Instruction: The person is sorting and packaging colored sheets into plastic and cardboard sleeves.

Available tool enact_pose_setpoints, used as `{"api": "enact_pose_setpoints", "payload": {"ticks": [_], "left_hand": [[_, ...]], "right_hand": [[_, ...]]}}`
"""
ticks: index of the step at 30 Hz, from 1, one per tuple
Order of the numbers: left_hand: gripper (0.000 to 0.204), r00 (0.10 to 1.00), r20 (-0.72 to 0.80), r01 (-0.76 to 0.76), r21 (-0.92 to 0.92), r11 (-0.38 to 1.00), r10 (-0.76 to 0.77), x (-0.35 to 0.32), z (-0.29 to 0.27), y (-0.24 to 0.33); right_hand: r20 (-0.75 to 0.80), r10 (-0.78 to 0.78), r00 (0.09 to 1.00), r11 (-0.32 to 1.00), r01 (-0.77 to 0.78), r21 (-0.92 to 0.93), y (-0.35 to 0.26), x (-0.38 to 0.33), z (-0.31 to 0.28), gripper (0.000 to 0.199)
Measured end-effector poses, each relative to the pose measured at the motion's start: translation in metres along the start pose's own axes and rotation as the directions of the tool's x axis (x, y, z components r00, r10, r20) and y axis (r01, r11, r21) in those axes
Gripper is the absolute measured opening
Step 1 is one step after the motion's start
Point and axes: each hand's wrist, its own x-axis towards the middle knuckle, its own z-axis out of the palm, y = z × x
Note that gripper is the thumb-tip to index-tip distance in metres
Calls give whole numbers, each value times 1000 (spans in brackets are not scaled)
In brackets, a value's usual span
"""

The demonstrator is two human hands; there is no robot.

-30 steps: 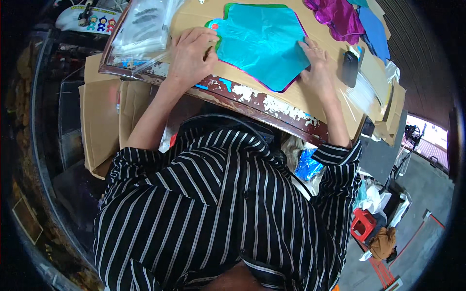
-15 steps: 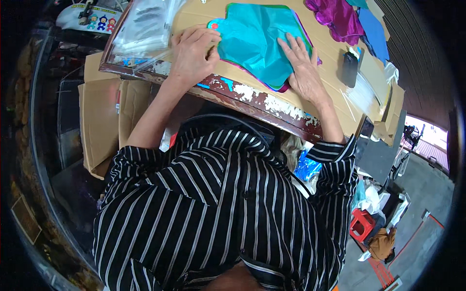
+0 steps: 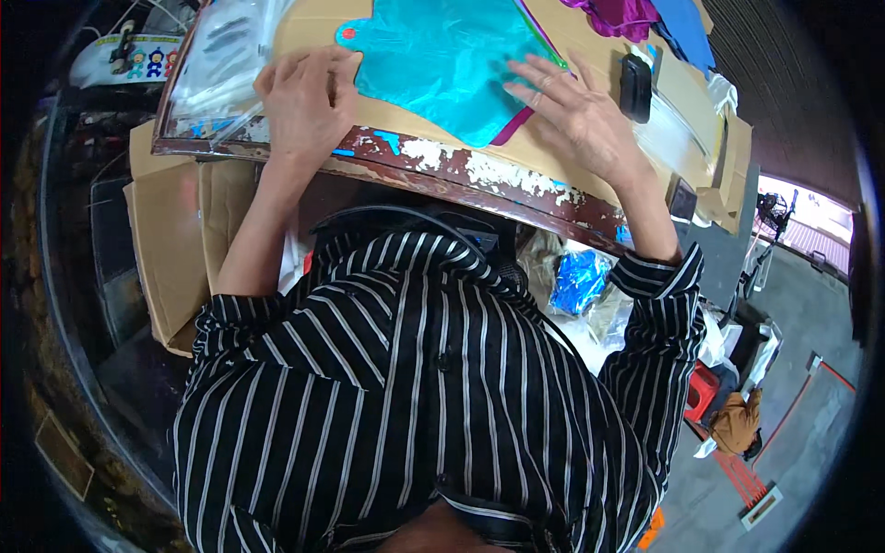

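Note:
Flat on the cardboard-covered table lies a teal foil balloon (image 3: 442, 69), uninflated, with a red dot on its small tab. Purple and green foil edges peek out beneath its right side. My left hand (image 3: 309, 106) rests beside the tab, its fingers bent and drawn together with the tips at the foil's left edge. Whatever they pinch is hidden. Over the right edge of the foil, my right hand (image 3: 585, 120) has its fingers stretched and spread, slightly blurred. Whether it touches the foil I cannot tell.
Clear plastic bags (image 3: 226, 60) are piled at the table's left. A black oblong object (image 3: 635, 88) and thin white sticks (image 3: 678, 138) lie to the right, with purple foil (image 3: 618, 17) behind. A cardboard box (image 3: 166, 240) stands below the worn table edge (image 3: 461, 170).
The foil and table have shifted left and upward in view. My right hand has lifted or slid toward the foil's right edge, fingers spread. The left hand stays near the tab.

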Motion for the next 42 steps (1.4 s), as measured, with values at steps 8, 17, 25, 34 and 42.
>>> {"api": "enact_pose_setpoints", "payload": {"ticks": [8,17,25,34,42], "left_hand": [[22,1000,24,-3,-48,999,4,-2,2,11],[23,992,120,-22,-72,997,31,6,-11,24],[18,810,238,-468,-290,835,536,30,-5,52],[13,761,270,-516,-299,803,590,37,-2,54],[11,793,245,-471,-334,817,557,33,3,45]], "right_hand": [[-55,-73,996,997,72,-7,8,12,10,46],[-199,177,964,946,-111,306,22,7,7,36],[-148,595,790,711,-432,554,114,43,37,27],[-10,586,810,753,-541,374,87,62,43,20],[41,649,760,700,-617,359,69,57,33,19]]}}
